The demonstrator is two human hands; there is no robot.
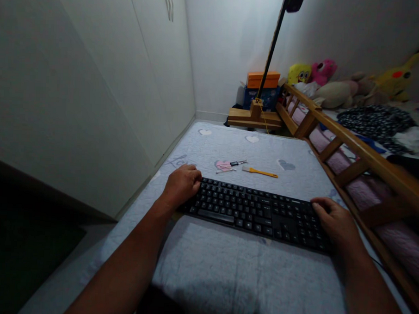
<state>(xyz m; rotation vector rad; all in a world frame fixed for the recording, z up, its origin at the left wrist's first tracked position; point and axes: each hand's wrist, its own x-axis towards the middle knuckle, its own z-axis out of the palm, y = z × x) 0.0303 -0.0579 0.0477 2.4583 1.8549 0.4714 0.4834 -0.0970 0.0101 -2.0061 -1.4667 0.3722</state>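
A black computer keyboard (249, 209) lies across the cloth-covered surface, its keys facing up. At its left end my left hand (184, 181) is closed around the edge, the thumb near the top corner. My right hand (335, 220) grips the opposite end, fingers curled at the back right corner. Just behind the keyboard rests a brush (260, 172) with a yellow handle and pale bristles. Left of the brush lie several small items: a pink cloth-like piece (223, 165), a thin tool with a dark grip (237, 163), and a slim white stick (225, 171).
White cabinet doors (112, 78) rise on the left. Along the right runs a wooden bed rail (356, 140), with plush toys and clothes beyond it. A dark pole on a wooden base (255, 115) stands at the far end, near an orange box (263, 79).
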